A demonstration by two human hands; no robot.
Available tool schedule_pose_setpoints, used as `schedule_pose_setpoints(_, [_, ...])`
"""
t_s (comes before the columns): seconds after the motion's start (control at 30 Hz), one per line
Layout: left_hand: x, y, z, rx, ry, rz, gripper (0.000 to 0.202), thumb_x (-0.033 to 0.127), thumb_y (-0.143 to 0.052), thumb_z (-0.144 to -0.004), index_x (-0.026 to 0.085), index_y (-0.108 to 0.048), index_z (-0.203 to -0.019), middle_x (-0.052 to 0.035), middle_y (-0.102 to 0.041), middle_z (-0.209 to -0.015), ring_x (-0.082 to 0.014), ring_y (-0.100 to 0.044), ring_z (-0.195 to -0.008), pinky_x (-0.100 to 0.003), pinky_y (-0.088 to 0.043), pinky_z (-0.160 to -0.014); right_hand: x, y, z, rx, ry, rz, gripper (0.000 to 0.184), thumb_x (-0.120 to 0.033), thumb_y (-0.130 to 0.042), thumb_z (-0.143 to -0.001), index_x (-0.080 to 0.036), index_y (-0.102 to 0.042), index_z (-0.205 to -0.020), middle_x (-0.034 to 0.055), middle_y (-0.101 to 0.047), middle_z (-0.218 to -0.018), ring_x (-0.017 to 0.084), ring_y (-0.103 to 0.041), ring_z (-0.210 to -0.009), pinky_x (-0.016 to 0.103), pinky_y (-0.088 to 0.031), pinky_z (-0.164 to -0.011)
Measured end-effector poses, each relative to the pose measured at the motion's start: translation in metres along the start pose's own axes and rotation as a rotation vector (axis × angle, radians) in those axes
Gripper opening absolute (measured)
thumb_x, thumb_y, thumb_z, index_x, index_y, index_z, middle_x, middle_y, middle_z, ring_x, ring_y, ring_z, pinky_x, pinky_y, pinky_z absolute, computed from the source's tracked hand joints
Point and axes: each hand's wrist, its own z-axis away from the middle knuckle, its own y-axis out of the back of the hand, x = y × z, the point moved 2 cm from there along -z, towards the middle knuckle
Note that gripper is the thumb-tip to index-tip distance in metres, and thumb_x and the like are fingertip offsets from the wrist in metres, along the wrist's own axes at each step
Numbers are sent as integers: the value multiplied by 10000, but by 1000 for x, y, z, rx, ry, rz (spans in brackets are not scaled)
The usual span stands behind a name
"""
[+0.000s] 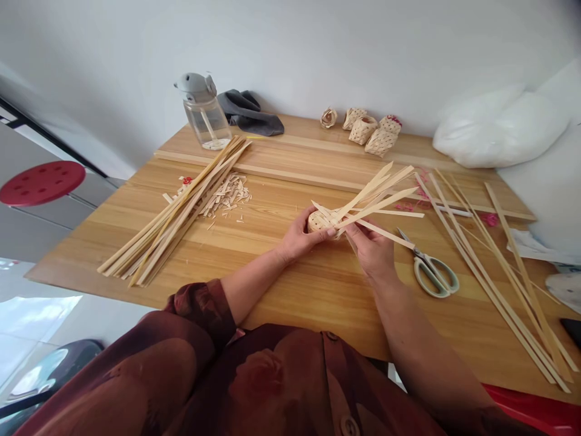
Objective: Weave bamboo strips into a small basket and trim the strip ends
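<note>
Live at the tabletop [295,290]: left hand [305,237] cups the woven bulb [319,221], right hand [370,254] closes on it from the other side. Both are clamped on, hands together, w/ the bulb b/w them, lifted just off the wood. Loose strips [376,203] fan out from the bulb, up and to the right, free ends waving past the right hand.

Risks now: if either grip slackens, the weave could spring open and the strips slide out of place. Too hard a bend could split a strip, and those long ends could snag on the scissors [431,269], lying just right of the right hand.

Left of the hands: a big bundle of strips [175,212] beside a heap of shavings [227,195]. Right: more long strips [503,284] laid out. Far edge: small woven baskets [367,130], a clear bottle [204,112], a dark cloth [252,114], and a white plastic bag [499,127] off to the right.
</note>
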Motion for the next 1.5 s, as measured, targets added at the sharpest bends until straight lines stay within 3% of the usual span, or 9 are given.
schedule_pose_setpoints(0.2, [2, -2, 3, -69, -12, 45, 790, 329, -952, -618, 174, -586, -1301, -104, -710, -1232, -265, -653, -1143, -423, -489, -1070, -7, 0, 0, -84, -113, -24, 325, -497, -897, -733, -281, -828, -965, 28, -823, -1077, 302, -735, -1127, 448, -575, -1008])
schedule_pose_setpoints(0.37, [7, 2, 5, -120, 154, 341, 758, 472, -862, -684, 226, -579, -1342, -97, -693, -1277, -286, -654, -1152, -436, -506, -1001, -12, 1, -3, -173, -121, -116, 271, -432, -932, -693, -261, -818, -871, 21, -819, -944, 261, -750, -957, 433, -583, -931])
schedule_pose_setpoints(0.5, [17, 4, 4, -135, 212, 364, 721, 467, -875, -667, 245, -595, -1294, -73, -698, -1205, -245, -665, -1061, -383, -528, -923, -14, 8, -4, -222, -32, 48, 222, -416, -912, -709, -249, -793, -794, 10, -790, -834, 230, -726, -826, 407, -594, -835])
schedule_pose_setpoints(0.67, [22, 5, 2, -47, 151, 208, 633, 458, -901, -662, 227, -570, -1150, -25, -673, -1040, -188, -666, -913, -336, -533, -848, -10, 8, -2, -281, -34, 171, 194, -413, -911, -687, -262, -795, -727, 40, -788, -780, 252, -721, -735, 410, -603, -711])
schedule_pose_setpoints(0.83, [19, 8, 1, -12, 57, 39, 710, 458, -947, -612, 229, -492, -1107, -36, -658, -1139, -190, -661, -1008, -358, -529, -917, -10, 1, 5, -232, -28, 149, 260, -415, -917, -688, -253, -780, -839, 44, -805, -890, 261, -745, -819, 448, -613, -818])
schedule_pose_setpoints(1.1, [20, 9, 3, -124, -8, -101, 935, 401, -1000, -524, 219, -408, -1224, -49, -646, -1074, -210, -652, -1009, -397, -510, -968, -13, -1, 5, -233, 8, 71, 266, -375, -925, -685, -272, -724, -828, 21, -785, -879, 250, -739, -825, 448, -618, -834])
schedule_pose_setpoints(1.27, [24, 14, 3, -198, 6, -157, 909, 421, -944, -641, 225, -410, -1350, -64, -638, -1133, -222, -649, -1040, -382, -511, -965, -10, 6, 1, -261, -59, 105, 182, -361, -905, -717, -302, -769, -823, 27, -806, -906, 279, -754, -853, 456, -622, -828])
schedule_pose_setpoints(1.37, [26, 15, 4, -256, -36, -229, 1031, 366, -959, -605, 215, -373, -1440, -92, -627, -1222, -255, -638, -1120, -402, -496, -1028, -9, 10, -1, -252, -71, 122, 184, -375, -913, -700, -294, -757, -756, 31, -790, -842, 282, -746, -812, 447, -623, -793])
schedule_pose_setpoints(1.5, [26, 14, 4, -172, -139, -422, 1091, 409, -973, -552, 193, -426, -1470, -146, -598, -1346, -331, -589, -1254, -468, -428, -1140, -5, 9, -1, -253, -92, 107, 197, -396, -911, -695, -294, -754, -755, 32, -771, -798, 280, -736, -763, 461, -626, -737])
